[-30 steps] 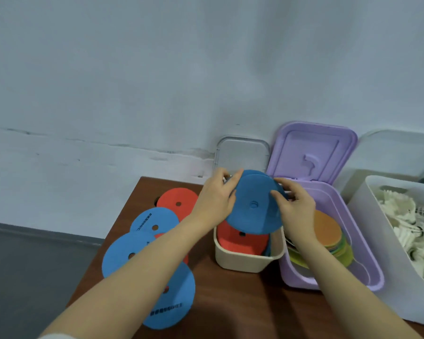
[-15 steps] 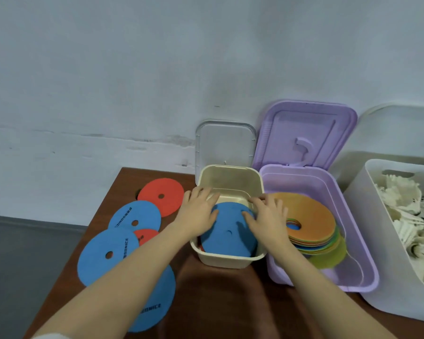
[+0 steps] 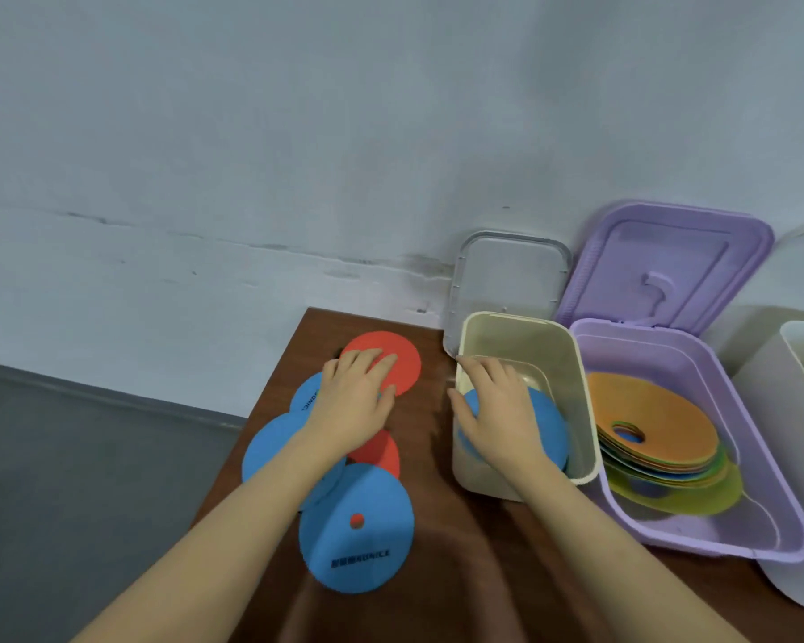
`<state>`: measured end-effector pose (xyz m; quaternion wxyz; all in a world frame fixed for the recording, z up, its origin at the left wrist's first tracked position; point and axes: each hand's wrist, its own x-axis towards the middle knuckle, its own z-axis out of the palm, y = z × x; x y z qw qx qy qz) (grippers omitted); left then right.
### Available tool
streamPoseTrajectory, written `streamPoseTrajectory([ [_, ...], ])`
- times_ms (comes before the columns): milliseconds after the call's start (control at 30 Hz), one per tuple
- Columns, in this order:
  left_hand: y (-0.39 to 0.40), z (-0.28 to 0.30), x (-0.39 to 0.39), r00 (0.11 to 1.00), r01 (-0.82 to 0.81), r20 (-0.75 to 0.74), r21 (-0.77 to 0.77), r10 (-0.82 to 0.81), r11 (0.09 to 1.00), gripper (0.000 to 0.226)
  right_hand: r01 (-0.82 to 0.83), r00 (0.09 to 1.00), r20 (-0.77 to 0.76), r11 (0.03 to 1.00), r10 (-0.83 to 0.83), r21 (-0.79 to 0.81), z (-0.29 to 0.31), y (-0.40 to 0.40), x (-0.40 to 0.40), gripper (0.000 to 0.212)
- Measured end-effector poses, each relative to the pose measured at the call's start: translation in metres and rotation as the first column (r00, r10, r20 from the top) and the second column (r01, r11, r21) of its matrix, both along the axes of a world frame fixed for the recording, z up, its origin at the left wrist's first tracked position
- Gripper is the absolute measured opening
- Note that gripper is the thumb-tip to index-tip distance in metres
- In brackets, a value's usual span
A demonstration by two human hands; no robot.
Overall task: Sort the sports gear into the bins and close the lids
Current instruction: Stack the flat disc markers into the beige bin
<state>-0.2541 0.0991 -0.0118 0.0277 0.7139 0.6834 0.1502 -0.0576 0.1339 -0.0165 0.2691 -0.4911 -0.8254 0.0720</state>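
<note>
Blue disc (image 3: 541, 422) sits in the cream bin (image 3: 581, 364), right hand (image 3: 497, 410) flat on it, pressing. Left hand (image 3: 356, 401), fingers straight, lies on the red disc (image 3: 402, 359) on the bench (image 3: 437, 573). Next, I reckon: lift that red one across.

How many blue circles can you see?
4: one in the cream bin under the right hand, three on the table: nearest, middle-left, far one under the left hand. Others may be hidden.
</note>
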Motion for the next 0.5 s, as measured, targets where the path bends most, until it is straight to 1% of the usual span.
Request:
streamPoseTrajectory([
  [133,-0.03,-0.02,-0.051,0.998,-0.058,-0.016,-0.126,0.057,0.99,0.046,-0.016,0.999,-0.032,0.999,0.015,-0.032,-0.012,-0.024,-0.048,0.04],
  [233,-0.045,-0.041,-0.082,0.994,-0.111,-0.033,-0.28,0.107,0.953,0.05,-0.025,0.998,0.049,0.992,0.031,-0.122,-0.029,-0.042,-0.076,0.039],
  [300,-0.052,-0.057,-0.098,0.989,-0.148,-0.056,-0.403,0.137,0.903,0.055,0.014,0.993,0.118,0.972,0.014,-0.235,-0.044,-0.051,-0.089,0.04],
  [400,-0.061,-0.082,-0.116,0.983,-0.183,-0.071,-0.547,0.172,0.817,0.063,0.177,0.965,0.254,0.885,-0.069,-0.431,-0.07,-0.067,-0.1,0.055],
  [467,-0.066,-0.097,-0.126,0.981,-0.182,-0.061,-0.608,0.183,0.773,0.07,0.299,0.937,0.322,0.786,-0.134,-0.542,-0.088,-0.081,-0.105,0.068],
  [500,-0.068,-0.103,-0.13,0.982,-0.174,-0.05,-0.624,0.183,0.762,0.073,0.351,0.927,0.326,0.733,-0.184,-0.583,-0.096,-0.088,-0.107,0.072],
])
